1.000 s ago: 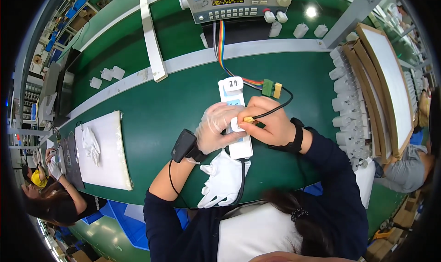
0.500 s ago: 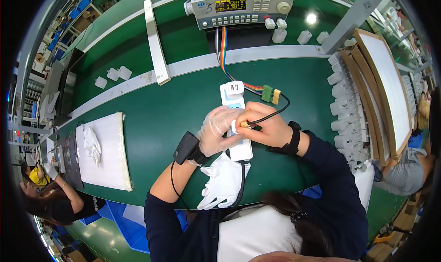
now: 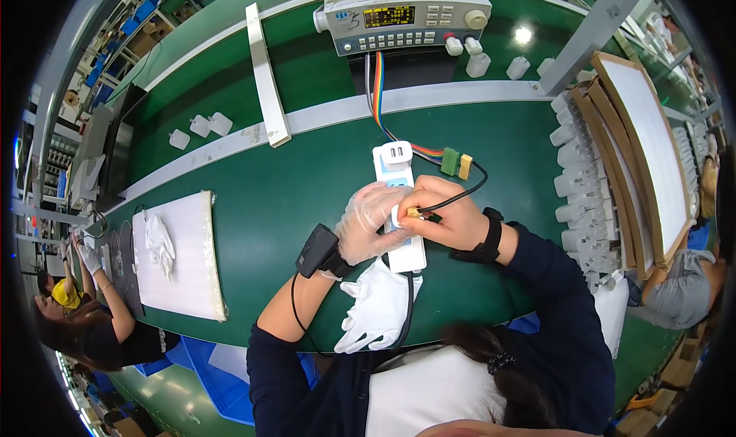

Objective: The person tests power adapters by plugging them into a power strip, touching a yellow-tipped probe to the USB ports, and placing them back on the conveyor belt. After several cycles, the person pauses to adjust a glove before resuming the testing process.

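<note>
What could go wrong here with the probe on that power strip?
1. The right hand pinches a small yellow-tipped plug against the white power strip; the gloved left hand steadies it only from the side, so it might slip.
2. The black lead loops near the green and yellow connector and may snag it.
3. The loose white glove lies over the strip's cord and could get dragged.

**Materials and finishes at the workstation**

Matt green mat on the tabletop [image 3: 307, 199]; smooth glossy white plastic power strip [image 3: 400, 207]; thin clear plastic glove on the left hand [image 3: 369, 224]; white cloth glove [image 3: 376, 310]; grey metal-cased instrument [image 3: 402, 11]; white foam pad [image 3: 188, 257].
</note>
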A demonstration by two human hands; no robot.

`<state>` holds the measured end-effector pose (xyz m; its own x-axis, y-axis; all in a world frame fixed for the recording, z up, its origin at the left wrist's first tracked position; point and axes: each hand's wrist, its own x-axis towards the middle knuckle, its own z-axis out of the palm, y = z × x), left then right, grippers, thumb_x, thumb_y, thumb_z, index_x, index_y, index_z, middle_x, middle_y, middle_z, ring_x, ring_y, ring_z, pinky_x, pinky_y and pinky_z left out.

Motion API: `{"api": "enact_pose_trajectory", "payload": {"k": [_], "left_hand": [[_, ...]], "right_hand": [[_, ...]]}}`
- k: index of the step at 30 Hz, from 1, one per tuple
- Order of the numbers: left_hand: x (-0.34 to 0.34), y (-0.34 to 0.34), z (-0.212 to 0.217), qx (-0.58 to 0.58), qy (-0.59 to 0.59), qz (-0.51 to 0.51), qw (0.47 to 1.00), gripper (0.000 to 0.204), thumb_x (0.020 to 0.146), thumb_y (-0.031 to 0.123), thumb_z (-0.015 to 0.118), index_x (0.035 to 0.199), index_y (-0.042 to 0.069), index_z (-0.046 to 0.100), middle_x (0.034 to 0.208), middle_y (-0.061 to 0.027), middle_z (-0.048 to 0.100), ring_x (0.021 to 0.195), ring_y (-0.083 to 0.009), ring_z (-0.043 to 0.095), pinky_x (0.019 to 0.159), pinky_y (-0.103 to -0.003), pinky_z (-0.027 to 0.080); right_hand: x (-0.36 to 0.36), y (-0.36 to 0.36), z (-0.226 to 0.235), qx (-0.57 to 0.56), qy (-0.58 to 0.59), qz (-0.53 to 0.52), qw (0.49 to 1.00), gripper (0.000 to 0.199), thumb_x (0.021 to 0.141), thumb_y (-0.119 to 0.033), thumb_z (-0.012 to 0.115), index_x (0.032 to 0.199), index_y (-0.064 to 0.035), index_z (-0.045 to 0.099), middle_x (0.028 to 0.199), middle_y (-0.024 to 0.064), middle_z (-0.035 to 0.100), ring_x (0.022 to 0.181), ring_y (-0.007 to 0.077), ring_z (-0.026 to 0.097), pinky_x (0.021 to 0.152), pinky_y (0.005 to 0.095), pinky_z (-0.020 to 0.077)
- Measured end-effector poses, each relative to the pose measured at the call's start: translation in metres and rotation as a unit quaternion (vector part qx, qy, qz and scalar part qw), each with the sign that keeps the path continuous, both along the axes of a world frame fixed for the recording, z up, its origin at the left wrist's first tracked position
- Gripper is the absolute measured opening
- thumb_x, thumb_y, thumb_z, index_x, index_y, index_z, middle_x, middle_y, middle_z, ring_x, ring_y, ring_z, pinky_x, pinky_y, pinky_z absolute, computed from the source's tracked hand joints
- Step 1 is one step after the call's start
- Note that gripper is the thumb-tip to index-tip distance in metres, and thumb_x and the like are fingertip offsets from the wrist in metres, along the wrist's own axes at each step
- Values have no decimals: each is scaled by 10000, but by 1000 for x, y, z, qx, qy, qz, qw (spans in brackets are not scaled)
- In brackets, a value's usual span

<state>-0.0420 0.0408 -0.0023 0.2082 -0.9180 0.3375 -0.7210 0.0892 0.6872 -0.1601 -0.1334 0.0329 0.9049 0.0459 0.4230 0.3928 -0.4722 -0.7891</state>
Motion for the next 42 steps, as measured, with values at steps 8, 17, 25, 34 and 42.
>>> {"api": "enact_pose_trajectory", "payload": {"k": [8,17,25,34,42], "left_hand": [[1,0,2,-11,44,-8,999,511,788,264,736,1238,106,552,1221,-85,606,1144,-292,553,1060,-454,303],[1,1,2,-1,23,-12,1000,569,772,251,752,1275,105,530,1210,-102,607,1154,-292,557,1065,-471,317],[0,2,1,11,19,-2,1000,587,765,249,756,1285,102,527,1223,-113,603,1170,-301,550,1074,-477,312],[-2,-1,9,17,26,20,999,538,763,245,748,1255,142,556,1207,-70,620,1165,-256,561,1060,-452,326],[4,-7,15,8,46,-22,999,484,739,236,748,1186,133,592,1141,-38,650,1106,-244,592,1020,-424,362]], "right_hand": [[0,-1,-1,-7,-4,3,1000,134,812,-168,721,905,-84,672,788,38,509,652,153,503,596,270,407],[-2,1,-1,34,34,8,999,145,807,-159,728,919,-81,681,807,34,513,656,139,500,601,263,406],[-2,-2,1,25,46,16,999,149,802,-146,728,923,-73,681,811,33,515,661,138,500,605,260,405],[-2,-4,9,51,-16,-13,998,123,851,-153,675,915,-48,677,813,36,535,695,142,512,631,264,413],[46,-19,13,102,-13,-112,988,143,915,-102,576,920,13,660,894,65,627,804,159,552,694,278,445]]}}
